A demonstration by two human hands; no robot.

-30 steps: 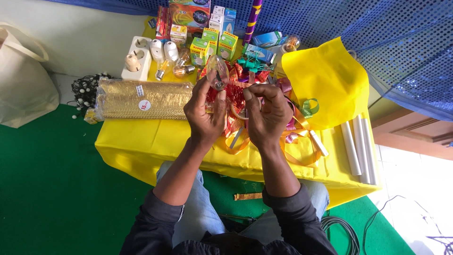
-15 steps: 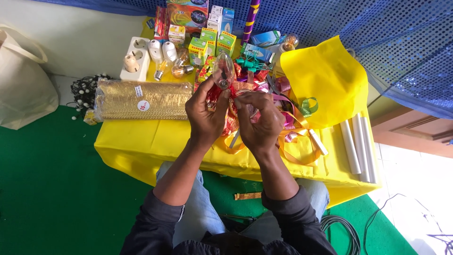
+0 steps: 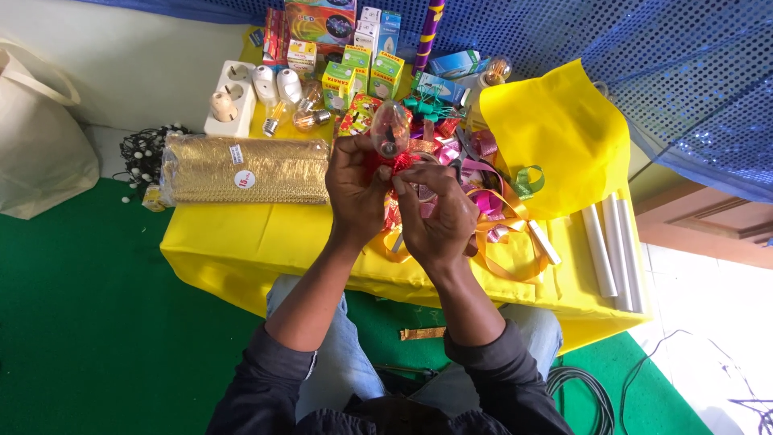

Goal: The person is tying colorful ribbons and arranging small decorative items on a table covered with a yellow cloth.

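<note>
You're gripping a clear glass bulb (image 3: 390, 129) w/ left hand (image 3: 358, 189), raised for access; right hand (image 3: 435, 217) is pinching red ribbon (image 3: 394, 161) at its base.

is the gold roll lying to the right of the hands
No, the gold roll lies left of both hands, beside the left hand.

Bright, even daylight fills the scene, with colours strongly saturated. Shadows are soft and faint. The pale floor (image 3: 717, 322) at the right edge is washed out by glare. Focus is sharp in the middle; wide-angle bending shows toward the corners.
</note>
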